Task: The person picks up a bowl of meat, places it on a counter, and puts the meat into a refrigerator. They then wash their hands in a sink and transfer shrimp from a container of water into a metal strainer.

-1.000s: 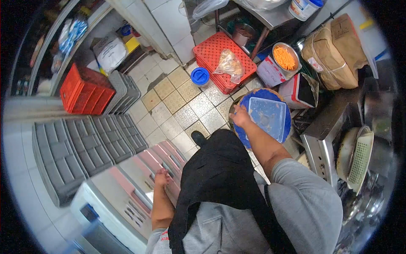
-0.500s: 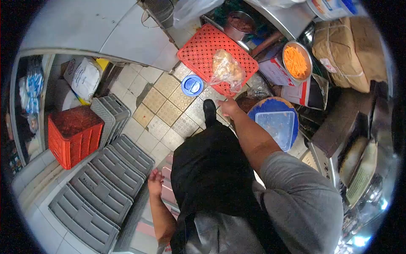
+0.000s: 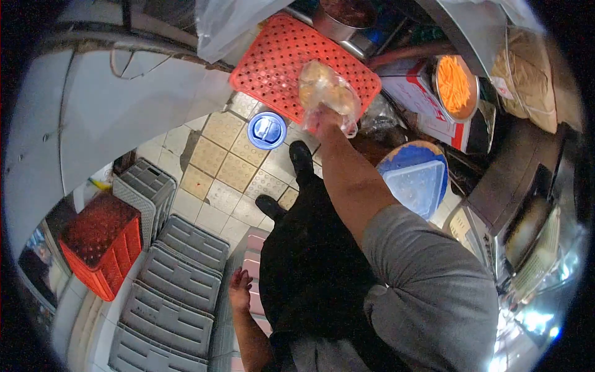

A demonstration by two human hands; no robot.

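On the red perforated crate [image 3: 273, 59] lies a clear plastic bag [image 3: 328, 87] with pale brownish food in it, perhaps bread or potatoes. My right hand [image 3: 325, 119] is closed on the bag's near end, its fingers partly blurred under the plastic. Down at my side, my left hand [image 3: 240, 288] hangs with loosely bent fingers apart and nothing in it. It is nearest to pink-and-white slatted panels [image 3: 253, 263]. A blue round lid or container [image 3: 267, 131] sits on the tiled floor left of the bag.
A bowl of orange shreds [image 3: 455, 90] stands on a box at the right. Below it is a blue tub with a translucent lid [image 3: 412, 186]. Grey crates [image 3: 164, 310] line the left, beside a red crate [image 3: 102, 242]. A metal cabinet [image 3: 93, 124] stands at upper left.
My right hand has moved forward from beside the crate onto the plastic bag and closed on it. The view has shifted, and my second shoe now shows. My left hand still hangs low.
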